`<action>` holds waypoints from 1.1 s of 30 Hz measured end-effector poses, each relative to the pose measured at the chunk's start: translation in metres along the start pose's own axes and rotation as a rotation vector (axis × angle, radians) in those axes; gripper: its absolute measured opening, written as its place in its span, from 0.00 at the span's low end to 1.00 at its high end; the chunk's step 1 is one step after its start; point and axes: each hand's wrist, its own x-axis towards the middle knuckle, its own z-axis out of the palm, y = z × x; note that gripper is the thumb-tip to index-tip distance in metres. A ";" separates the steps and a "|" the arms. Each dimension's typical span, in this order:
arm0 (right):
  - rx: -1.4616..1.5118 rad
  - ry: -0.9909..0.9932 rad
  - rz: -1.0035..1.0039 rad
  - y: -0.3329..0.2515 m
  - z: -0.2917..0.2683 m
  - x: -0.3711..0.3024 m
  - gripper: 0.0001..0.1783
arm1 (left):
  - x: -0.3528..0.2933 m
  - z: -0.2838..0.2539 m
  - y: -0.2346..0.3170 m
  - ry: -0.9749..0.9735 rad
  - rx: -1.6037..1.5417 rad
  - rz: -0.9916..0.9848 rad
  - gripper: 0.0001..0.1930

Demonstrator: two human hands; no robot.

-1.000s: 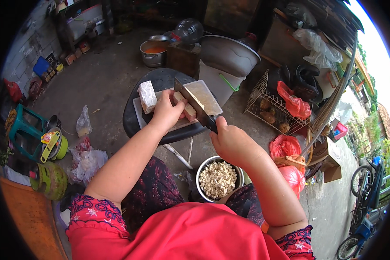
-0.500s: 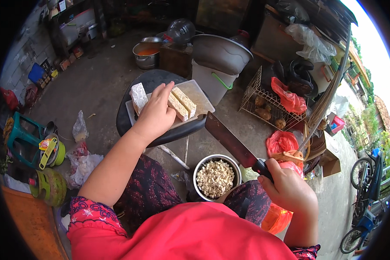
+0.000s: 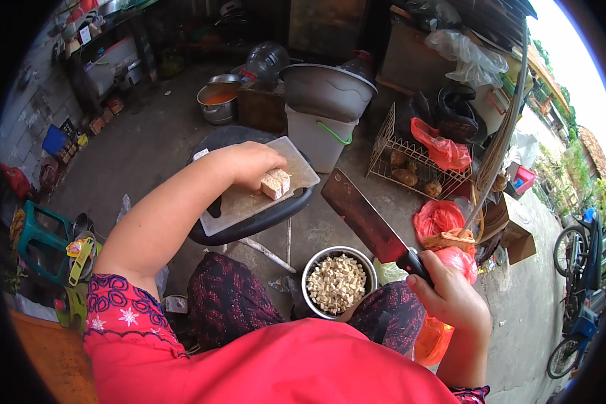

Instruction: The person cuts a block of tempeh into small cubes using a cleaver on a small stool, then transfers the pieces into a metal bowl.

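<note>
My left hand [image 3: 257, 163] reaches across the cutting board [image 3: 232, 212], its fingers closed round the slabs of tempeh [image 3: 275, 186], whose cut ends show below it. The pale board rests on a round black stool [image 3: 295, 202]. Behind my left forearm only a bit of another white block [image 3: 200, 154] shows. My right hand [image 3: 454, 293] grips the black handle of a cleaver [image 3: 365, 219], its broad dark blade pointing up and left, held off the board. Between my knees stands a metal pot [image 3: 306, 288] full of small tempeh cubes [image 3: 339, 281].
Beyond the stool stand a pot of orange liquid [image 3: 220, 99] and a grey basin [image 3: 330, 87] on a white bucket [image 3: 320, 131]. A wire rack [image 3: 384, 145] and red plastic bags [image 3: 438, 219] lie to the right. At left is a green plastic stool [image 3: 37, 232].
My left hand has shifted from between the blocks onto the slabs and closed round them. The forearm now covers most of the other white block. The cleaver stays about where it was.
</note>
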 end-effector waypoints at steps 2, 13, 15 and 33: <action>0.012 0.060 -0.068 0.004 0.004 0.008 0.15 | -0.001 0.001 0.002 0.066 -0.010 0.013 0.23; -0.043 0.068 -0.171 -0.030 0.057 0.115 0.15 | -0.022 0.020 0.009 0.267 -0.230 -0.390 0.29; -0.011 0.038 -0.155 -0.031 0.065 0.118 0.16 | -0.023 0.021 0.007 0.277 -0.230 -0.397 0.28; -0.119 0.086 -0.263 -0.053 0.051 0.109 0.15 | -0.043 0.041 0.022 0.675 -0.406 -0.289 0.18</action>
